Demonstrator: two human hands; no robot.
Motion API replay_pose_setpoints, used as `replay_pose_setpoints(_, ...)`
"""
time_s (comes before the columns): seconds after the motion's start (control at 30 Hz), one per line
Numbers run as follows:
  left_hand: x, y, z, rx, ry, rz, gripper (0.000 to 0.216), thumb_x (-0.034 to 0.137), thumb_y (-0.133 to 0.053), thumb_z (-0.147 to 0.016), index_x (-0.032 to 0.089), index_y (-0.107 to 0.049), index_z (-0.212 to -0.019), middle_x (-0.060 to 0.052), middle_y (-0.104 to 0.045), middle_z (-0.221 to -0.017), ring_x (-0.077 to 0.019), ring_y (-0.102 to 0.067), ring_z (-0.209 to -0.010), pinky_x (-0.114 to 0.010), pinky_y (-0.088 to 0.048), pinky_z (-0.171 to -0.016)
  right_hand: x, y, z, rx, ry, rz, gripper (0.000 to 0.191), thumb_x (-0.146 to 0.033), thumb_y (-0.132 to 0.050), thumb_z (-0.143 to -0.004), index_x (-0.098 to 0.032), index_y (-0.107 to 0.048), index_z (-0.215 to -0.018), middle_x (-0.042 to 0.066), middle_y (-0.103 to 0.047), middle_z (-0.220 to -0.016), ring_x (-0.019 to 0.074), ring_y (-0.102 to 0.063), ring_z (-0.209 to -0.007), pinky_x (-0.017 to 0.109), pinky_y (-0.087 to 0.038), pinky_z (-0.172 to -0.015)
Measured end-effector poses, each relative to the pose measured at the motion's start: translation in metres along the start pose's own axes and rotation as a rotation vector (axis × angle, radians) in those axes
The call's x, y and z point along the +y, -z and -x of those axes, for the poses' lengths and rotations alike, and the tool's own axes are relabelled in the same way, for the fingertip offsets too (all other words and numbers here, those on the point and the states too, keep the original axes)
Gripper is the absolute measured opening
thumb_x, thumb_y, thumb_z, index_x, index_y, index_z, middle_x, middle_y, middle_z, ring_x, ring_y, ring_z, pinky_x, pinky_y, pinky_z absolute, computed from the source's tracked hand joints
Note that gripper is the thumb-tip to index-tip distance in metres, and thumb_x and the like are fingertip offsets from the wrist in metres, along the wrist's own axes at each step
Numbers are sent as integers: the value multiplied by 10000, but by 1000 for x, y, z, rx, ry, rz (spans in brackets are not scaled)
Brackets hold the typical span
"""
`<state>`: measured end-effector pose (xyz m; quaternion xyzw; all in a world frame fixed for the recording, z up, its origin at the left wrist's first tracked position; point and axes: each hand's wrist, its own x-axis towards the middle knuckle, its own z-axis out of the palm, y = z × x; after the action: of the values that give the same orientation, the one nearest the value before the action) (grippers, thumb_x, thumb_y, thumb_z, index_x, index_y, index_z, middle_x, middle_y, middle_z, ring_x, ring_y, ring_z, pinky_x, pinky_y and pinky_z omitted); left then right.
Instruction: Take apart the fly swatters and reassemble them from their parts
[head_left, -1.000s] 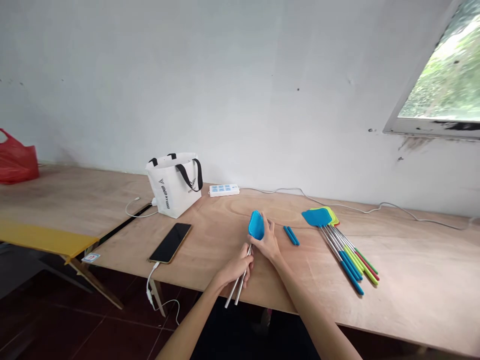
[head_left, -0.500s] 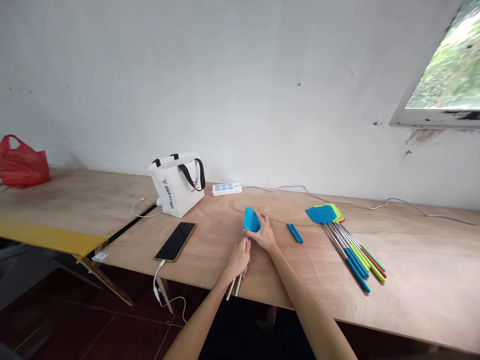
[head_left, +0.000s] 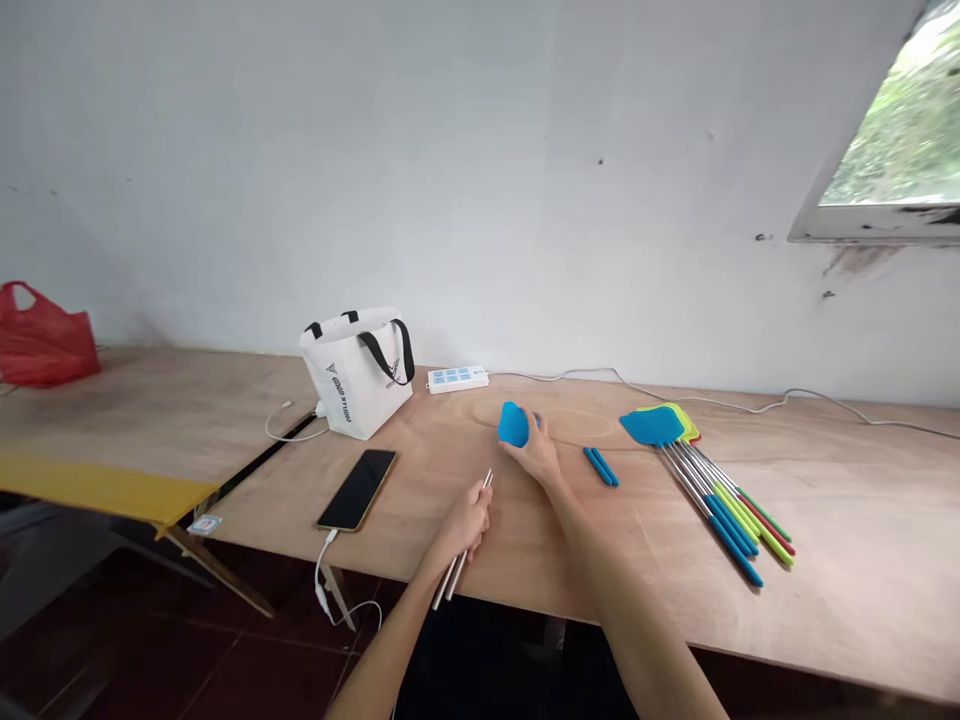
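Observation:
My left hand (head_left: 463, 523) is closed around two thin metal rods (head_left: 447, 585), whose tips poke out above the fist and whose other ends reach past the table's front edge. A blue fly swatter head (head_left: 514, 424) is gripped by my right hand (head_left: 537, 449), tilted up off the table and apart from the rods. To the right of that hand lie two blue handle grips (head_left: 601, 467), side by side. Further right is a fanned pile of fly swatters (head_left: 701, 480) with blue, yellow-green, red and green handles, a blue head on top.
A black phone (head_left: 358, 490) on a white cable lies to the left. Behind it stands a white tote bag (head_left: 358, 385) near a power strip (head_left: 457, 378), its cord running along the wall. A red plastic bag (head_left: 45, 340) sits on the far-left table (head_left: 150, 400).
The blue swatter head has come away from the rods. My right hand has moved up and right with it, while my left hand has drawn down and left, still holding the rods.

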<state>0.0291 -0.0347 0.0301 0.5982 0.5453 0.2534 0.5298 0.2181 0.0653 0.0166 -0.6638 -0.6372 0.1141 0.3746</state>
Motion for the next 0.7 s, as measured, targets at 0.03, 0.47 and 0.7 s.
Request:
replay_pose_setpoints(0.03,2,1,-2,11,7,-29,292,448,-340,-1049,243,-376,-844,125,-407,-490,-68,-329,-233,-160,-199,-297,-2,-1,4,-16,42,12,861,-547,-695,-810,-294,-322,-1543,123,-344,-1578,312,-588,-1245,419,-494,-996)
replay_pose_setpoints(0.47,-1,1,-7,-23,-51,-56,336,518,-310,-1022,237,-409,-867,115,-416,-531,-65,-339,-248,-171,-210,-293,-1,0,16,-92,116,98,590,-522,-261,-1057,-197,-334,-1544,153,-452,-1563,269,-446,-1425,423,-369,-1129)
replay_pose_setpoints(0.7,-1,-1,-3,30,-88,-58,376,568,-301,-1014,237,-424,-885,114,-404,-536,-67,-326,-260,-177,-204,-315,14,13,42,-113,125,11,456,-283,-385,-1006,-218,-488,-1446,109,-630,-1391,242,-568,-1302,402,-413,-1094)
